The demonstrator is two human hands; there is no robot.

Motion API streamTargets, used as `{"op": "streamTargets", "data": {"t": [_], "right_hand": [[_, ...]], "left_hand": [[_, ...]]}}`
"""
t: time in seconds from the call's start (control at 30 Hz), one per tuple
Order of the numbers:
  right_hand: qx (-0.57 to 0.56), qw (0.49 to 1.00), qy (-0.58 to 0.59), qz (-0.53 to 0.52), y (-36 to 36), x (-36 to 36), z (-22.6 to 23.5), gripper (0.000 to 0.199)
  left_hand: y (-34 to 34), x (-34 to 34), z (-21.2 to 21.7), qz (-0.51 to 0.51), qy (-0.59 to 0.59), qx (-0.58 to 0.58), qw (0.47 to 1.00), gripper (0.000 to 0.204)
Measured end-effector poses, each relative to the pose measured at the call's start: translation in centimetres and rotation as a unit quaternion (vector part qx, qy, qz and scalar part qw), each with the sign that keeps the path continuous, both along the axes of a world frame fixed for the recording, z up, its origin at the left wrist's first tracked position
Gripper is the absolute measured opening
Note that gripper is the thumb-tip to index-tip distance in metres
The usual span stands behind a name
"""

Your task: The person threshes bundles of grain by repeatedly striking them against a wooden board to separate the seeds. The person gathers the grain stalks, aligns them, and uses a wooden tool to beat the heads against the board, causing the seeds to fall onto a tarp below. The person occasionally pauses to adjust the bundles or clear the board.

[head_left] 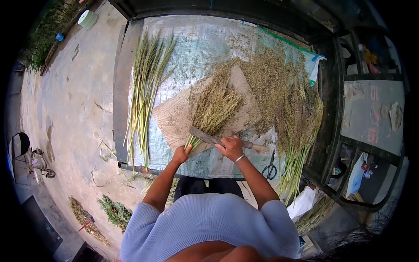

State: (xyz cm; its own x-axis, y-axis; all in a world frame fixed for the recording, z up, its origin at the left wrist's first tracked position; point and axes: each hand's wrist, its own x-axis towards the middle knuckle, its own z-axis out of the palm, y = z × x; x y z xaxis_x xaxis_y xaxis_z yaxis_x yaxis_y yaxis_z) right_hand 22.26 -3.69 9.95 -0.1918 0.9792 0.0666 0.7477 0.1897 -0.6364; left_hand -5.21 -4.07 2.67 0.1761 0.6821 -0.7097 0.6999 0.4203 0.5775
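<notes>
The left hand (181, 153) has its grip closed around the green stems of a bunch of seed-headed grass stalks (212, 107), which lies on a flat brown wooden board (172, 118) at the middle of the worktop (205, 39). The right hand (231, 147) has its grip closed on a long dark metal blade (201, 135), laid across the stems. Bare green stalks (146, 87) lie to the left, black-handled scissors (270, 167) near right.
</notes>
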Motion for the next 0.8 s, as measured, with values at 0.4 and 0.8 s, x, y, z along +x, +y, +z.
{"op": "streamTargets", "data": {"t": [0.4, 0.8], "right_hand": [[0.078, 0.972, -0.192, 0.109, 9.5, 7.9, -7.2, 0.025], [0.129, 0.983, -0.113, 0.068, 3.4, 2.8, 0.1, 0.023]], "left_hand": [[0.9, 0.0, 2.1, 0.038, -0.054, -0.068, 0.995, 0.044], [0.0, 0.6, 2.6, 0.130, -0.117, -0.158, 0.972, 0.046]]}}
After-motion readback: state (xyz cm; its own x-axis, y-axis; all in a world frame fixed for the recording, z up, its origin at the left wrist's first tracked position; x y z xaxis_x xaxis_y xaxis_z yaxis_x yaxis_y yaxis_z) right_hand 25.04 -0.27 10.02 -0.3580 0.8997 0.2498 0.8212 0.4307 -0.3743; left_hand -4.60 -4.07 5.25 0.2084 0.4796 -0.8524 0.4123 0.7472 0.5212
